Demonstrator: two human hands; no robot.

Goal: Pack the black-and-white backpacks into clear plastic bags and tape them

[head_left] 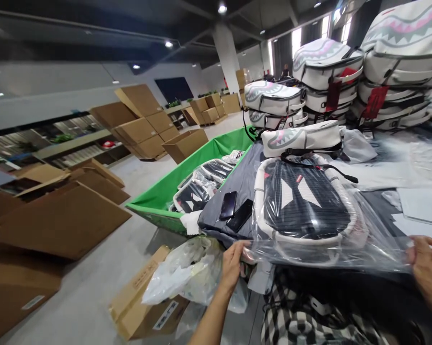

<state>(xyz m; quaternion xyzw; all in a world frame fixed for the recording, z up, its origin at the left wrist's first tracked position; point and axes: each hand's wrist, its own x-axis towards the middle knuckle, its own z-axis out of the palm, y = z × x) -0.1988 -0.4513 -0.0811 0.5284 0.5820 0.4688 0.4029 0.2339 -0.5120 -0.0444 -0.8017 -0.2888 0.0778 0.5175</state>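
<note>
A white-edged backpack (305, 206) with a black ribbed panel lies flat on the dark-covered table, inside a clear plastic bag (377, 244). At the bag's near left corner, my left hand (232, 261) pinches the plastic edge between thumb and fingers. My right hand (426, 263) closes on the near right end of the same edge, so the plastic stretches between both hands. Two dark phones (228, 205) lie left of the backpack. Just behind it sits a white backpack (302, 139) with a loose black strap.
Stacks of white backpacks (331, 72) stand at the table's far side. A green bin (154, 201) left of the table holds several bagged backpacks. Cardboard boxes (147, 311) and a plastic sack (190, 273) are on the floor at left.
</note>
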